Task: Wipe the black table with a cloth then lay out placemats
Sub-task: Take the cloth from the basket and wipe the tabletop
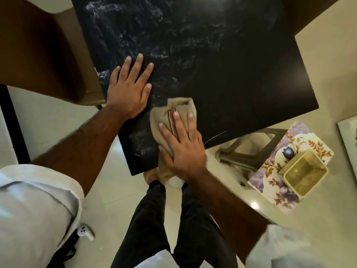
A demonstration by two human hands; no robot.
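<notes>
The cloth (177, 107) lies crumpled near the near-left corner of the black surface (241, 74). Its long axis runs roughly from 12 o'clock down to 6 o'clock, and its lower end hangs off the near edge under the palm. The right hand (181, 149) rests on top of it with the fingers laid straight and spread, so the grip is a flat press rather than a closed hold. The left hand (128, 91) lies flat and empty on the bare surface just beside the cloth, at about 10 o'clock from it, and seems to be bracing. Whitish smears (123, 35) cover the surface from 10 to 12 o'clock of the cloth, out toward the far edge, while the side toward 2 o'clock looks dark and even. The next stroke therefore probably has to push the cloth forward and leftward, and the left hand sits in that path. The flowered placemats (311, 140) lie well apart at 4 o'clock on a stool (249, 151), with a yellow mesh basket (303, 173) resting on them. They are nearer the right hand and not yet laid out.
</notes>
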